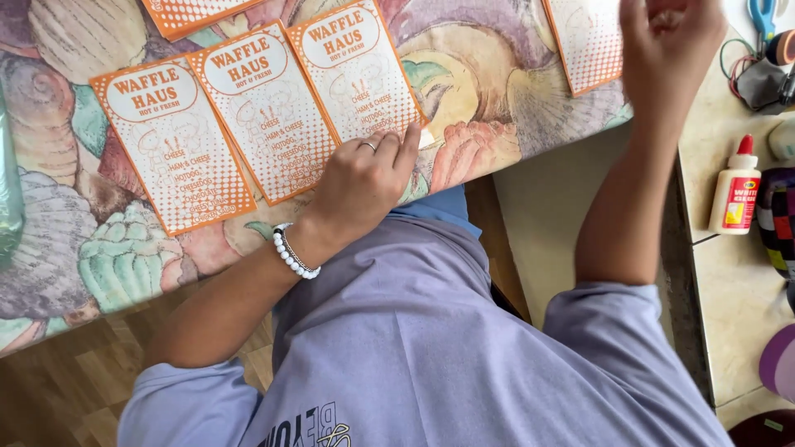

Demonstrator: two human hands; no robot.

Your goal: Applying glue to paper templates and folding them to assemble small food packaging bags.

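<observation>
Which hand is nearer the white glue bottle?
Right. The right hand is raised near the frame's top, up and left of the glue bottle. The left hand presses on an orange card on the shell-print cloth, much farther left.

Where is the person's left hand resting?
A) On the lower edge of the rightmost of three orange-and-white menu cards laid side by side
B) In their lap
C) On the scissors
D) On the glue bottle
A: the left hand, with a ring and a white bead bracelet, presses on the rightmost menu card; the glue bottle stands untouched.
</observation>
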